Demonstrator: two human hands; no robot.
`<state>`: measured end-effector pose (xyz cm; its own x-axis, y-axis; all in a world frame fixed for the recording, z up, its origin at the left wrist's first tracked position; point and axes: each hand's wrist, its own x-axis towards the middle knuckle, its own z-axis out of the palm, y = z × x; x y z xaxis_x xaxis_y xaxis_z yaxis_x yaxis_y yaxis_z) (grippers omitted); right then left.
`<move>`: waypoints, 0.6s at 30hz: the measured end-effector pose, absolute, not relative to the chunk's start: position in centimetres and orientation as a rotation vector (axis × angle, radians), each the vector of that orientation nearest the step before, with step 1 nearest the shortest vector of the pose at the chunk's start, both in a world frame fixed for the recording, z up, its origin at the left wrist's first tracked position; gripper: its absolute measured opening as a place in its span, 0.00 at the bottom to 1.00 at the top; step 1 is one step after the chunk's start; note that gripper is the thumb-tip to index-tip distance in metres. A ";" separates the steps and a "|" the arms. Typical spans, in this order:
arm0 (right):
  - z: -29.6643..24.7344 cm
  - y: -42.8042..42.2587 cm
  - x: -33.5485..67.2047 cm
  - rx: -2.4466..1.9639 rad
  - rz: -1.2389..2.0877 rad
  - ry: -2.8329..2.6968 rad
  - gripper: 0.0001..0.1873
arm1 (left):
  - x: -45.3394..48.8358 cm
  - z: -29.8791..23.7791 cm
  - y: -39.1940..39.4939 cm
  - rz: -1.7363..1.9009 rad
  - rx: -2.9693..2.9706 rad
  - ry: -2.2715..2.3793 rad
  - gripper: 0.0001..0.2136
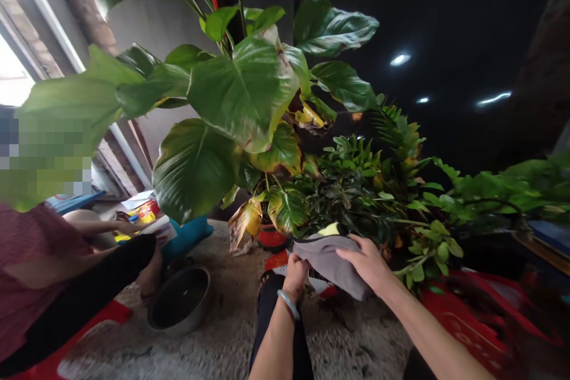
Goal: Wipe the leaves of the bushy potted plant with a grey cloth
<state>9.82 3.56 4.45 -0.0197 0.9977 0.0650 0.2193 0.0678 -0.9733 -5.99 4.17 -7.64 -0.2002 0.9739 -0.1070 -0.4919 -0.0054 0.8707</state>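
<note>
A grey cloth (327, 254) with a dark edge and a bit of yellow underside is stretched between my hands in front of the plants. My left hand (295, 274), with a pale bangle at its wrist, closes on the cloth's left edge. At the upper right, my right hand (367, 262) grips the same cloth, thumb on top and the other fingers partly hidden. Just beyond the cloth stands a red pot (271, 237) under a tall plant with large green leaves (243, 86), some of them yellowed and browned.
Another person in a dark red top (31, 243) sits at the left. A metal basin (180, 303) rests on the rough floor between us. Bushy potted plants (356, 172) line the dark wall, and a red bag (472, 320) lies at the lower right.
</note>
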 end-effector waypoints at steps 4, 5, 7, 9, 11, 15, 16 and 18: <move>7.1 3.5 11.9 -1.196 1.159 -1.214 0.19 | -6.4 -7.1 4.0 1.503 0.689 1.032 0.18; 7.7 4.4 11.5 -1.165 1.115 -1.165 0.21 | -6.4 -7.0 4.0 1.502 0.674 1.052 0.21; 8.1 6.4 9.7 -1.146 1.032 -1.138 0.22 | -6.4 -7.0 4.1 1.506 0.645 1.075 0.24; 7.1 7.7 7.5 -1.186 1.033 -1.184 0.20 | -6.3 -7.3 4.2 1.511 0.672 1.090 0.22; 5.1 7.7 6.2 -1.246 1.091 -1.263 0.15 | -6.2 -7.6 4.0 1.514 0.741 1.136 0.15; 2.6 4.6 8.5 -1.243 1.256 -1.444 0.10 | -6.8 -8.3 3.6 1.531 0.812 1.208 0.09; 2.8 3.9 9.6 -1.232 1.293 -1.458 0.11 | -7.0 -8.3 3.6 1.528 0.812 1.208 0.09; 4.2 3.5 11.4 -1.210 1.294 -1.420 0.14 | -7.2 -8.3 3.7 1.511 0.830 1.205 0.08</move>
